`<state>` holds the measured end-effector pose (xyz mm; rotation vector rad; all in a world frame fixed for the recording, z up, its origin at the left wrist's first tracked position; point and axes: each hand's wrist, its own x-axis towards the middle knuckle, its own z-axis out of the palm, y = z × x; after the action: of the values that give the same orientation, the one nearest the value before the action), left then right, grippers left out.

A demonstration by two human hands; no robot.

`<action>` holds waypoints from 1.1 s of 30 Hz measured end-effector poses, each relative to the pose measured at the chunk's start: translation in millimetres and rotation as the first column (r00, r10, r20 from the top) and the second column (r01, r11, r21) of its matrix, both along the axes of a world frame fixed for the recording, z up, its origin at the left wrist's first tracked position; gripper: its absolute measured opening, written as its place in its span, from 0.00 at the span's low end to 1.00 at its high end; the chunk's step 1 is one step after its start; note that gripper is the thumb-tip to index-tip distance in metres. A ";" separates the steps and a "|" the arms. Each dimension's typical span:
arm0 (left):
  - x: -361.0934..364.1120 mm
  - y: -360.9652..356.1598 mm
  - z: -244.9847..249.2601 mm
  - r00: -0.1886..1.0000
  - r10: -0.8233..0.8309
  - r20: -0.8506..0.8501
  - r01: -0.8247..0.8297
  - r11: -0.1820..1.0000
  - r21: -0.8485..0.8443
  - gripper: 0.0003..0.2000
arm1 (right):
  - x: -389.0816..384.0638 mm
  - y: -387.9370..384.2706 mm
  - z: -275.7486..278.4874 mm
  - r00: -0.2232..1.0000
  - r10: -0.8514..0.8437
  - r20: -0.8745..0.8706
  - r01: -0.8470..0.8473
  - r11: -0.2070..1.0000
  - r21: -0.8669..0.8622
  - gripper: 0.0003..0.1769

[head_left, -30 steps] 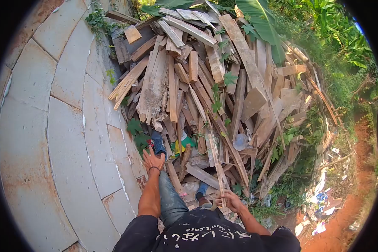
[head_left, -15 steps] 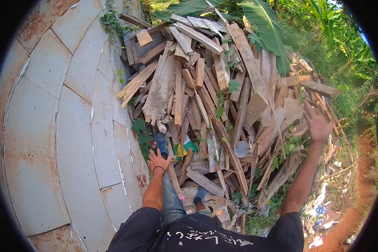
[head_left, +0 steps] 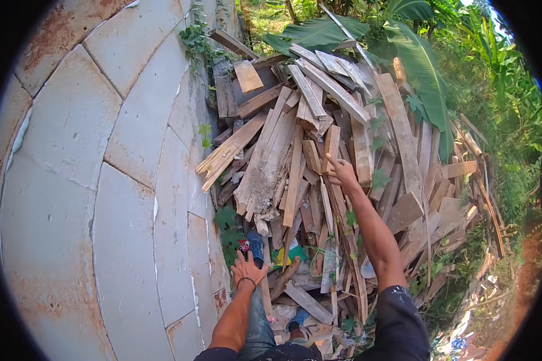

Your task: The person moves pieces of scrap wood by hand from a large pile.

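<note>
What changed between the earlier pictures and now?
The right hand let go of a thin wooden strip low down, swung out to the right, then came up onto the pile of weathered wooden planks, by a short brown board. The left hand stayed flat on the knee.

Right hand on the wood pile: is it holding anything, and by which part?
The right hand touches the lower end of a short plank; whether it grips cannot be told. The left hand lies open on the knee.

second shoe [head_left: 296, 318] half under planks [head_left: 310, 301], torso [head_left: 295, 354] cropped
</note>
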<state>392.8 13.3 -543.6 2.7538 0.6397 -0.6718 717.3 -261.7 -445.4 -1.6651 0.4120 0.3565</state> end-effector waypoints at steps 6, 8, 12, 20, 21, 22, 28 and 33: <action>57.6 38.8 2.5 0.995 0.093 -0.041 -0.095 0.993 -0.068 0.44 | 180.3 56.8 -70.9 0.891 -0.376 -0.256 0.454 0.707 0.542 0.69; 76.7 48.5 6.7 0.989 0.135 -0.065 -0.140 0.986 -0.088 0.44 | 198.7 69.1 -84.1 0.911 -0.328 -0.251 0.413 0.739 0.532 0.67; 95.9 65.1 -0.4 0.984 0.166 -0.064 -0.172 0.979 -0.107 0.44 | 228.2 74.0 -119.8 0.940 -0.294 -0.175 0.341 0.751 0.565 0.62; 109.1 75.7 5.9 0.987 0.140 -0.075 -0.148 0.982 -0.116 0.44 | 257.2 63.5 -122.1 0.954 -0.260 -0.153 0.301 0.814 0.497 0.37; 108.8 76.2 4.6 0.988 0.131 -0.081 -0.140 0.982 -0.123 0.44 | 254.2 66.9 -119.0 0.955 -0.260 -0.146 0.298 0.808 0.508 0.37; 108.0 76.4 3.4 0.989 0.117 -0.086 -0.127 0.984 -0.123 0.44 | 250.8 69.7 -115.1 0.957 -0.260 -0.128 0.290 0.833 0.471 0.41; 96.1 74.2 -6.2 0.991 0.118 -0.063 -0.124 0.987 -0.102 0.43 | 193.4 98.8 -78.4 0.917 -0.381 -0.117 0.394 0.823 0.409 0.42; 79.2 52.8 5.2 0.989 0.142 -0.035 -0.145 0.982 -0.118 0.43 | 51.7 62.0 -64.4 0.945 -0.309 -0.109 0.327 0.870 0.368 0.45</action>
<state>472.0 66.1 -538.4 2.5639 0.7687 -0.6912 769.0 -199.7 -509.9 -1.1831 0.6025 0.2114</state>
